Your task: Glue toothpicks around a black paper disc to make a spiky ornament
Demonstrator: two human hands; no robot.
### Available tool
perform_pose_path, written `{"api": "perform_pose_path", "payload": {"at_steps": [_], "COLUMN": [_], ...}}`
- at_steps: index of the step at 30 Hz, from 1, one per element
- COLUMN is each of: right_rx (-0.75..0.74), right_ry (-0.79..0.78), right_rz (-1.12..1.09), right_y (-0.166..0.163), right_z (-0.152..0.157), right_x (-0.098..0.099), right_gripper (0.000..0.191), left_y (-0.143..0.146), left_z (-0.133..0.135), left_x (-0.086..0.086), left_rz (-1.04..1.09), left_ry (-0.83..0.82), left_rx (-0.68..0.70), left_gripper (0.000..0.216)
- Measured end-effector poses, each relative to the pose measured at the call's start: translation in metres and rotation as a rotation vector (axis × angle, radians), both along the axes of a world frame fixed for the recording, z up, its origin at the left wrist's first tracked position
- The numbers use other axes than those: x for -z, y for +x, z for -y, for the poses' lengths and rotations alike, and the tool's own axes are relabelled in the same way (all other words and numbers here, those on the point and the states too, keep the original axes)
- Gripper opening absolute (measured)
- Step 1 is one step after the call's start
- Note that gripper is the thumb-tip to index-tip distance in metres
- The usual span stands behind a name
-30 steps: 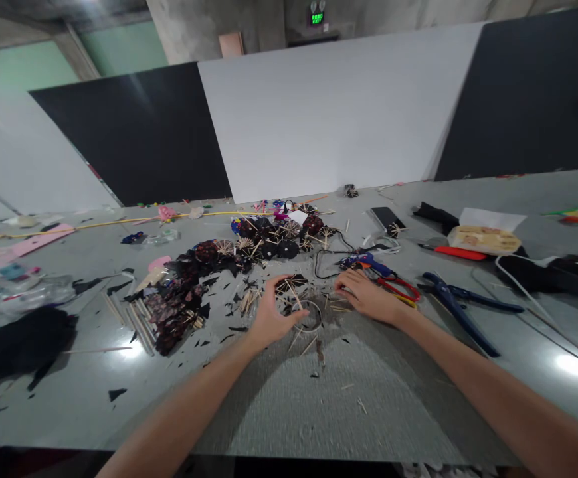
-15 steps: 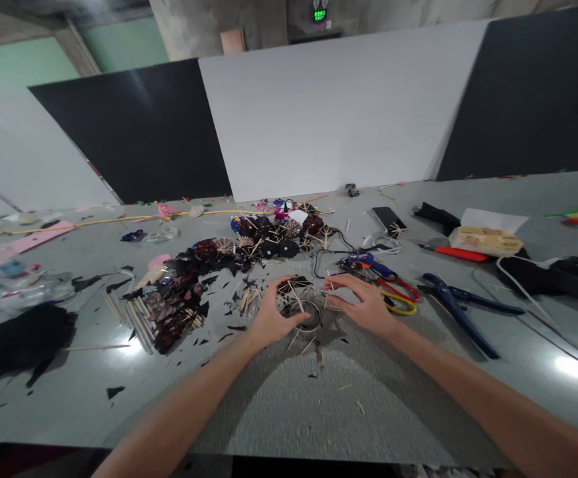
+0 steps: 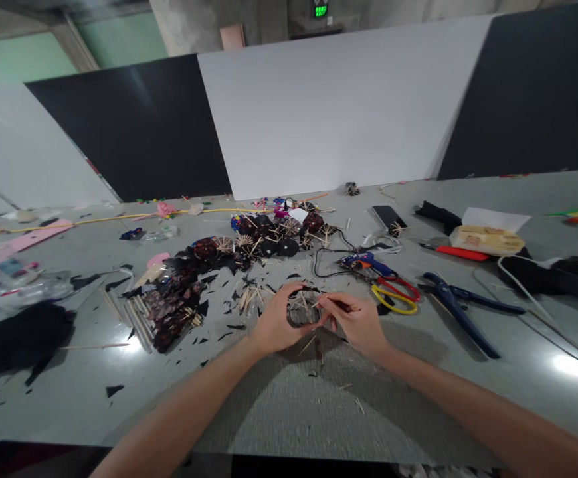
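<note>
My left hand (image 3: 275, 320) curves round a small frame of thin wooden sticks (image 3: 301, 303), with a dark piece along its top edge. The thumb and fingers hold it from the left, and a round rim shows inside their curve. My right hand (image 3: 356, 322) is closed in a pinch on a thin wooden stick (image 3: 320, 301) at the right side of the frame. Both hands meet there, so the exact contact is hidden. Loose short sticks (image 3: 252, 299) and black scraps lie left of my left hand.
Scissors with red and yellow handles (image 3: 394, 305), dark blue pliers (image 3: 461, 318) and a blue glue gun (image 3: 371, 262) lie to the right. Beyond are a phone (image 3: 387, 216) and a red-handled cutter (image 3: 462, 253). Finished-looking dark umbrella-like pieces (image 3: 287, 247) are heaped behind my hands.
My right hand has moved left and closed up against the frame, carrying the thin stick. The fingers of my left hand have drawn in closer around the frame.
</note>
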State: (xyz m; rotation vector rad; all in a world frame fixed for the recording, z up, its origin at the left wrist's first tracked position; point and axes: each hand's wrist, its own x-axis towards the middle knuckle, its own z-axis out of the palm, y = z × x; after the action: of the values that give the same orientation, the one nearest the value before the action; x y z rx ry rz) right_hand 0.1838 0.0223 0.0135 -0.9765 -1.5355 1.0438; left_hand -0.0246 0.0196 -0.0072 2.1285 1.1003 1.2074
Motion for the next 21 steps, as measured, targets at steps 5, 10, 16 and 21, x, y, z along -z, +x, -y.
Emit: {"api": "perform_pose_path", "payload": {"at_steps": [5,10,16,21], "right_rx": [0.026,0.063,0.078,0.096], "right_ry": [-0.051,-0.058,-0.037,-0.011], "right_rz": [0.026,0.113,0.174,0.206], "right_y": [-0.0023,-0.0005,-0.0015,-0.0025], "right_z": [0.005,0.0056,0.0063,0.0079], "right_x": [0.002,0.0031,0.0026,-0.0005], "right_gripper": [0.033,0.034,0.035,0.038], "left_y": [0.0003,-0.0003,0.0001,0.0007], "left_z": [0.0004,0.0006,0.0004,0.0008], "left_x": [-0.0004,0.0006,0.0012,0.0007], "left_rz": [-0.041,-0.075,-0.076,-0.092], "left_ry": [0.028,0.036,0.071,0.09], "left_rx": [-0.016,0.008,0.023,0.023], "left_gripper": [0.073,0.076,0.077,0.079]}}
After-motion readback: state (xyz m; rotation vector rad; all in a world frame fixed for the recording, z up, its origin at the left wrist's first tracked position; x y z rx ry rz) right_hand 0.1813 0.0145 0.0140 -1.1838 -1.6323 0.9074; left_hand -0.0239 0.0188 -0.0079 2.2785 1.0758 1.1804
